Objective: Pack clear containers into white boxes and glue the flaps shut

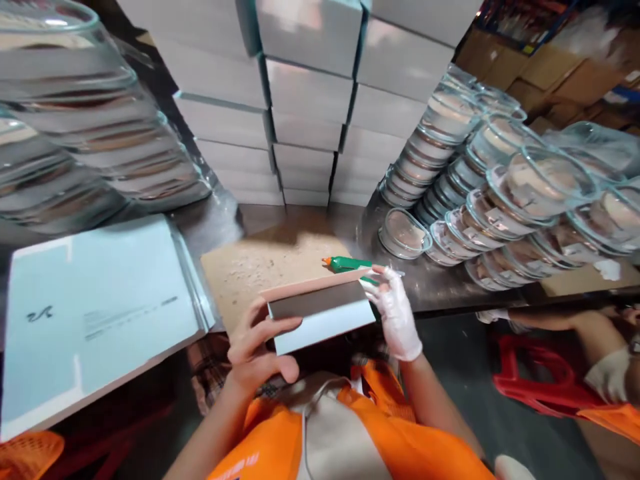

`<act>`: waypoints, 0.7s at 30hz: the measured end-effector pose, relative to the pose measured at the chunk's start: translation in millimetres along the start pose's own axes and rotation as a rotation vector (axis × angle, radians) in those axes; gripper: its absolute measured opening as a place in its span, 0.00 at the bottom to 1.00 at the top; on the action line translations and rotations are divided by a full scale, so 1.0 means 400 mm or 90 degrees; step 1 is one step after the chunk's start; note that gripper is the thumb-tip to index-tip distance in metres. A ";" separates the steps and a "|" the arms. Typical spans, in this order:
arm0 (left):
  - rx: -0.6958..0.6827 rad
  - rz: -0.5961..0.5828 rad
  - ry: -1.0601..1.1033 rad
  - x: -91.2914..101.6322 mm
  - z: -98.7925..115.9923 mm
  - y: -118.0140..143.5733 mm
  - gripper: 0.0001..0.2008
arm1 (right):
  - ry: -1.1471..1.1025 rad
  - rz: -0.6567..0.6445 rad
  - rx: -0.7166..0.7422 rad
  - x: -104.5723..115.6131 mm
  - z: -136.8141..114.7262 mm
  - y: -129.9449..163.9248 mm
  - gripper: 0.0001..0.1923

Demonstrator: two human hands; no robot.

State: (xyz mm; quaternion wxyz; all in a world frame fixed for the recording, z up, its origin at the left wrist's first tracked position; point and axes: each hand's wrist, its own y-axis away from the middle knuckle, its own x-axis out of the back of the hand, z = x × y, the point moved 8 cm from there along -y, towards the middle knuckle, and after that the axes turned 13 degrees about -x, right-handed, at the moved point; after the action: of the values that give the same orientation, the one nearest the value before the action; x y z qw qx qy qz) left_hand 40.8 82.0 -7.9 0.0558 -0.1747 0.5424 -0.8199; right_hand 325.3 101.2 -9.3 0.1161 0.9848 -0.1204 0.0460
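Both hands hold a box (320,315) at the near table (440,287) edge, just above the lap. Left hand (257,353), bare, grips the box's left end, thumb on the front face. Right hand (397,310), white-gloved, pinches the right end. Box looks folded up into shape with its top flap open; not closed yet, nothing seen inside. Green marker (347,264) lies just beyond it on a board (260,267). Flat blanks (100,313) stacked left; finished boxes (310,100) piled far; glass bowls (500,180) nested right. Another person's arm (565,327) at right.
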 end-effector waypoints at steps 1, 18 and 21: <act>-0.004 -0.009 -0.005 0.006 -0.003 -0.001 0.34 | 0.110 0.056 -0.022 0.046 0.018 -0.014 0.25; 0.307 0.125 0.013 0.062 -0.013 0.058 0.15 | 0.079 0.039 -0.222 0.072 0.114 -0.083 0.16; 0.459 0.087 0.034 0.003 -0.030 0.107 0.17 | -0.015 0.081 -0.157 0.053 0.089 -0.031 0.18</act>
State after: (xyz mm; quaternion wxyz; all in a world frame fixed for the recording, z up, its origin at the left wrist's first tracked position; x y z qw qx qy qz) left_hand 31.2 74.8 -50.8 0.1543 -0.0855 0.2301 -0.9570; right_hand 351.2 99.5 -43.8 0.2320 0.9538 -0.1890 0.0267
